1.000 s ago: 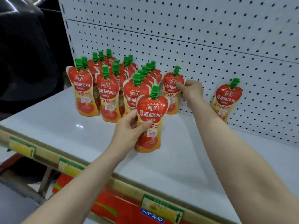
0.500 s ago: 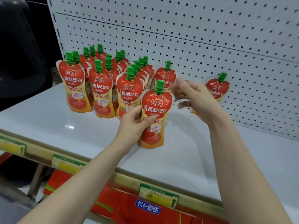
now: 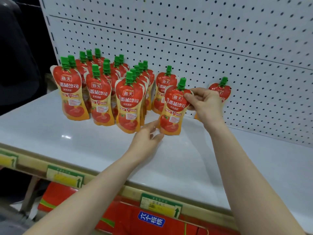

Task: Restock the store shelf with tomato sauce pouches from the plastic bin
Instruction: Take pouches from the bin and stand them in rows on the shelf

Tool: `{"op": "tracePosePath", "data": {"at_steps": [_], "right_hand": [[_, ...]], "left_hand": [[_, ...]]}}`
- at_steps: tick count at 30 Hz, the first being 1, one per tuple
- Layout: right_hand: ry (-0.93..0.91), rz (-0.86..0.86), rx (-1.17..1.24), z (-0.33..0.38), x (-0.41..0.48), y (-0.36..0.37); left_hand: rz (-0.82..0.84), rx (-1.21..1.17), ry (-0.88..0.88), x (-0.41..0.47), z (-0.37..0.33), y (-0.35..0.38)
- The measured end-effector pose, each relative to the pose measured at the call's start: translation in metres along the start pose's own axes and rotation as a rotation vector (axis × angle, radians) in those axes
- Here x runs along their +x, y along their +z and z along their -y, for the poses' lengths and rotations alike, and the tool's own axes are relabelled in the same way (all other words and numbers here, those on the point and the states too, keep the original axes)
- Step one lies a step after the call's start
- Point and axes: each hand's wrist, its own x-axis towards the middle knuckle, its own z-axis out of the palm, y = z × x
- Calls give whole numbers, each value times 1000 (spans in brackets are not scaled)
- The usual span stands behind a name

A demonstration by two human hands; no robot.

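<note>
A red and orange tomato sauce pouch (image 3: 174,109) with a green cap stands upright on the white shelf (image 3: 177,163), just in front of another lone pouch (image 3: 163,89). My right hand (image 3: 203,102) pinches its upper right corner. My left hand (image 3: 145,139) touches its lower left edge with relaxed fingers. To the left stand several pouches in rows (image 3: 101,85). One more pouch (image 3: 221,90) leans on the pegboard behind my right hand. The plastic bin is out of sight.
A white pegboard back wall (image 3: 220,39) rises behind the shelf. Price tag holders (image 3: 160,206) line the shelf's front rail. Red boxes (image 3: 149,221) sit on the level below. A dark shape (image 3: 17,56) fills the far left.
The pouch moved right and back, next to the lone pouch. My right hand came forward from the back and took its top corner. My left hand slid down from its side to its base.
</note>
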Motion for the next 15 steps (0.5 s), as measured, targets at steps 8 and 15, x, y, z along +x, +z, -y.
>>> {"op": "tracePosePath", "data": {"at_steps": [8,15], "right_hand": [[-16,-45,-5,-23,43,36],[-13,2,40,-34,71,51]], "left_hand": [[42,239,-132,41,12,11],[-2,338,-152,71,23,20]]}}
